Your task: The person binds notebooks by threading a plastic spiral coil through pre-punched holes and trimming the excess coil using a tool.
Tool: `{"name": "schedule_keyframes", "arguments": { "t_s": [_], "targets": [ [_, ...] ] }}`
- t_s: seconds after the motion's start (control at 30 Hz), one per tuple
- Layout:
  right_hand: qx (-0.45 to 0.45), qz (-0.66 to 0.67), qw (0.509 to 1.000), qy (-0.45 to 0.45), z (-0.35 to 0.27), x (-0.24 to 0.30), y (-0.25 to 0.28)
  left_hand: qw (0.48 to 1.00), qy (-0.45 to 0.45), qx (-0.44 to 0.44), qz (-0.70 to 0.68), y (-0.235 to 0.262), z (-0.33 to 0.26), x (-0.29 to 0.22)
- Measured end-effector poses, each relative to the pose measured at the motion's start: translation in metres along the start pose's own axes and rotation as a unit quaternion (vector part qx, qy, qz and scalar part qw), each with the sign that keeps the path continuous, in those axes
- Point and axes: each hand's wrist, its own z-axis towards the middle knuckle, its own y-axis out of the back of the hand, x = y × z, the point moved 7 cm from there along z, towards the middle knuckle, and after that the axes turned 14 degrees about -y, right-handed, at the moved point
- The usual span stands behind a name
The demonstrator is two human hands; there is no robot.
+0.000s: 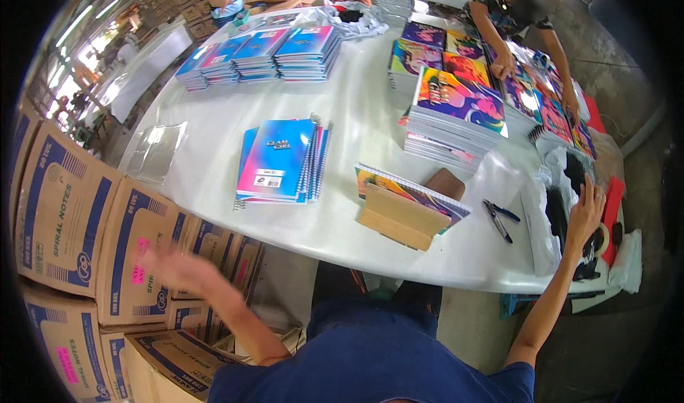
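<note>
Two hands: left (182, 268), right (586, 211). One scissors (500, 218). Four blue notebook stacks (263, 53) at far edge.

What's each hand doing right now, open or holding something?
Left hand: open, fingers spread, blurred, beside the cardboard boxes; holds nothing.
Right hand: open, resting on the clear plastic bag; no grip.

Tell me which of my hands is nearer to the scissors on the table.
Right. Your right hand rests on the clear plastic bag just right of the scissors; your left hand is far left, by the cardboard boxes.
</note>
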Motion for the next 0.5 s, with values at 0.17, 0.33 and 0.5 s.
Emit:
{"name": "schedule_keyframes", "arguments": {
  "t_s": [0.17, 0.33, 0.5],
  "targets": [
    [-0.002, 0.065, 0.997, 0.028, -0.019, 0.038, 0.016, 0.953, -0.094, -0.162, 0.237, 0.126, 0.034, -0.020],
    [0.054, 0.143, 0.988, 0.024, -0.028, 0.034, -0.022, 0.956, -0.025, -0.196, 0.217, 0.151, 0.040, 0.000],
    [0.134, 0.204, 0.969, -0.030, -0.040, 0.011, -0.057, 0.979, 0.065, -0.187, 0.048, 0.125, 0.026, 0.018]
  ]
}}
